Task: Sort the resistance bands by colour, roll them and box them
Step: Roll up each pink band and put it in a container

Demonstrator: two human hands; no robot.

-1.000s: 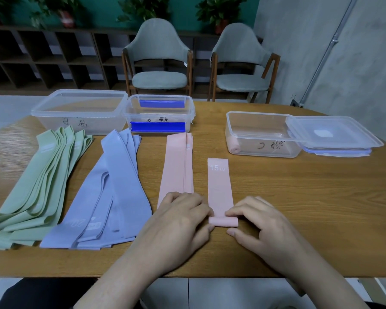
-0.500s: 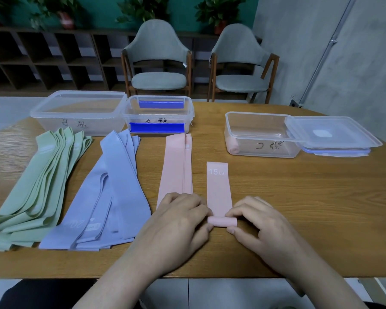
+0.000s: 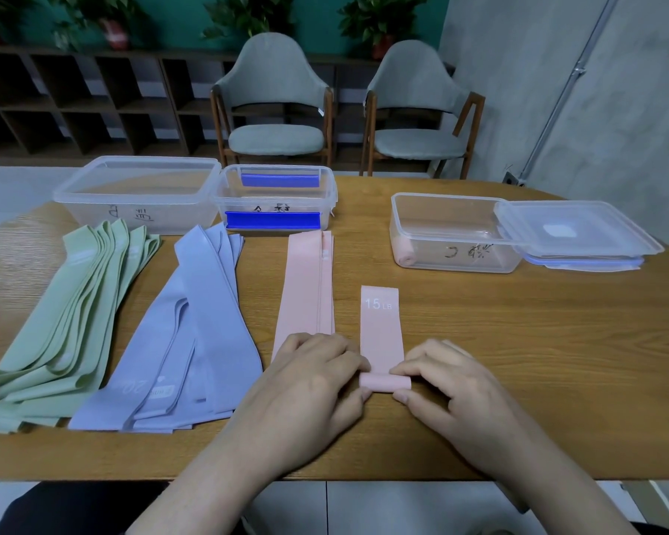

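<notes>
Pink band [image 3: 381, 334] lies flat on the table [image 3: 518, 361], its near end now a fatter roll than a second ago. Left hand [image 3: 309, 384] and right hand [image 3: 452, 384] pinch that roll from each side. Rolling goes on; the rest stretches away beyond the grip

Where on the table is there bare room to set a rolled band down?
Bare wood lies right of the pink band, in front of the clear box and lids, out to the table edge. Crowded: the left half, under green bands, blue bands and pink stack.
</notes>
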